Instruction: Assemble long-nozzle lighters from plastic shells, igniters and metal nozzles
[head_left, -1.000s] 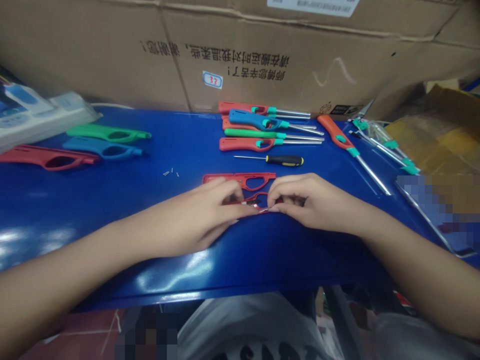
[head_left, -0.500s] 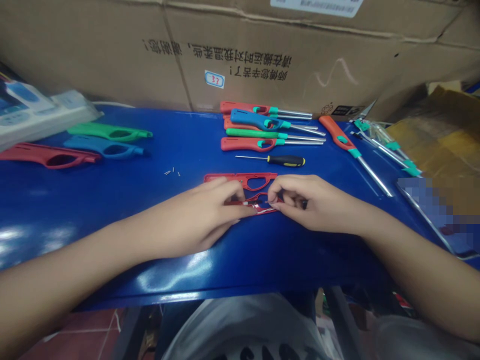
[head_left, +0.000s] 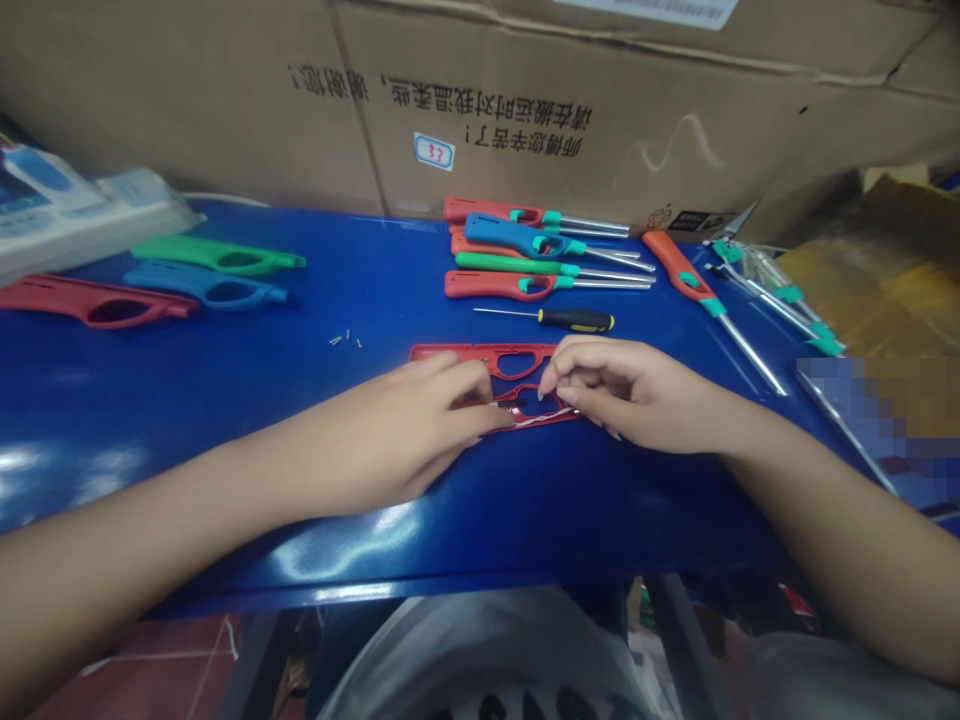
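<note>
My left hand [head_left: 412,430] is closed around the left part of a red lighter half-shell [head_left: 551,420], pressing it to the table between thumb and fingers. Inside that shell lies a thin white wire [head_left: 534,420], running along its lower edge to the right. At the shell's right end is my right hand [head_left: 626,390], fingers curled and thumb tip close to the wire; whatever it pinches is too small to make out. Just behind, a second red half-shell [head_left: 465,353] lies with its hollow side up, partly covered by both hands.
Behind the hands lie a black-and-yellow screwdriver [head_left: 576,320] and a stack of assembled lighters [head_left: 517,285]. Several small screws [head_left: 347,335] are at left, near coloured shells [head_left: 217,256]. An orange lighter [head_left: 679,268] lies at right; a cardboard box [head_left: 247,110] walls off the back.
My right fingertips have shifted slightly right along the shell, thumb and index finger farther apart. More of the white wire shows. My left hand keeps its hold.
</note>
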